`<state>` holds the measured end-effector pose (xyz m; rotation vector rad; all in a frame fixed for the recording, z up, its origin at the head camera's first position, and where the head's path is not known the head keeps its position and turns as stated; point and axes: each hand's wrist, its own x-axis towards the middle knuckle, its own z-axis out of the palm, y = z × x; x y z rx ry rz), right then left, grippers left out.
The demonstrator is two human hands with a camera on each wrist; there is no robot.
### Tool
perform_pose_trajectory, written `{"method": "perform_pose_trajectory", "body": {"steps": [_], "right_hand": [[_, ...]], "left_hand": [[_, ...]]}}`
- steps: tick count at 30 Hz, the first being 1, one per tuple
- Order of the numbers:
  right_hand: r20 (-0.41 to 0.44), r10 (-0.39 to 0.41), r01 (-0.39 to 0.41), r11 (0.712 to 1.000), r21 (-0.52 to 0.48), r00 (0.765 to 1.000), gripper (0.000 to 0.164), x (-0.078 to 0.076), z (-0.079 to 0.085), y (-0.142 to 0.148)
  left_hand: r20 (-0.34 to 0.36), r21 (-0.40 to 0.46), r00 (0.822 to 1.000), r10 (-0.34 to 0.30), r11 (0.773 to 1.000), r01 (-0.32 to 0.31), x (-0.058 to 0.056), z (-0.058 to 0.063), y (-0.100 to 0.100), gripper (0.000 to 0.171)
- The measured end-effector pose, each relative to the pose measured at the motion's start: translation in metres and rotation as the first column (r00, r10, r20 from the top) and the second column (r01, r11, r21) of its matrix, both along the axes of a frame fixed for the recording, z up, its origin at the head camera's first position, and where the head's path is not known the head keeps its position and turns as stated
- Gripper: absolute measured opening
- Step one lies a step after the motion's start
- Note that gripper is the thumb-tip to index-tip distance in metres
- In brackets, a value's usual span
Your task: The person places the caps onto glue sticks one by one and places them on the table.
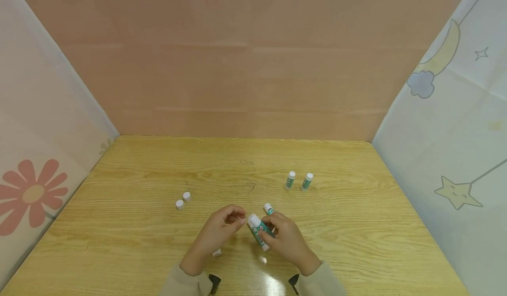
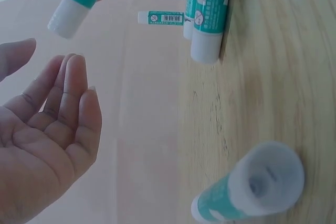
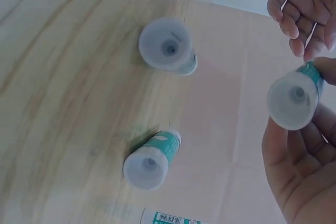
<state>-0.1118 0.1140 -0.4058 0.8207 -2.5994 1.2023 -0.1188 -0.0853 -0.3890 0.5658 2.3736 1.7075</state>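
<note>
My right hand (image 1: 287,238) grips a glue stick (image 1: 259,226) with a green label and white ends, its hollow base facing the right wrist camera (image 3: 295,100). Beside that white cap, my left hand (image 1: 222,227) is raised with fingers loosely bent and the thumb apart, holding nothing. Below the held stick lies another glue stick (image 2: 207,35), partly covered in the head view. A further one (image 1: 269,208) pokes out behind my right fingers. Under my left wrist shows the white end of a glue stick (image 1: 216,252); its green body appears in the left wrist view (image 2: 215,200).
Two glue sticks (image 1: 290,180) stand upright at the back right of the wooden table (image 1: 356,225). Left of my left hand are two short white cylinders (image 1: 187,196), resembling caps. A plain backdrop (image 1: 245,67) rises behind, with patterned sheets at both sides.
</note>
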Motion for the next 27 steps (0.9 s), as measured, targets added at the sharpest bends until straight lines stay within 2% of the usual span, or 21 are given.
{"method": "perform_pose_trajectory", "body": {"steps": [5, 14, 20, 27], "right_hand": [[-0.001, -0.059, 0.059, 0.998, 0.024, 0.998, 0.018, 0.000, 0.001, 0.003], [0.007, -0.132, 0.131, 0.990, 0.046, 0.991, 0.018, -0.003, 0.002, 0.010], [0.030, -0.191, 0.189, 0.980, 0.058, 0.981, 0.017, -0.004, 0.002, 0.014], [0.068, -0.254, 0.248, 0.966, 0.076, 0.965, 0.014, -0.005, 0.002, 0.017]], "left_hand": [[-0.028, -0.018, 1.000, 0.011, 1.000, -0.011, 0.000, 0.000, -0.004, 0.023], [-0.004, -0.007, 0.999, 0.040, 0.999, -0.040, 0.001, -0.004, -0.009, 0.023], [0.015, -0.010, 0.998, 0.061, 0.998, -0.061, 0.001, -0.006, -0.015, 0.024], [-0.004, -0.015, 0.996, 0.087, 0.996, -0.087, 0.002, -0.004, -0.019, 0.022]]}}
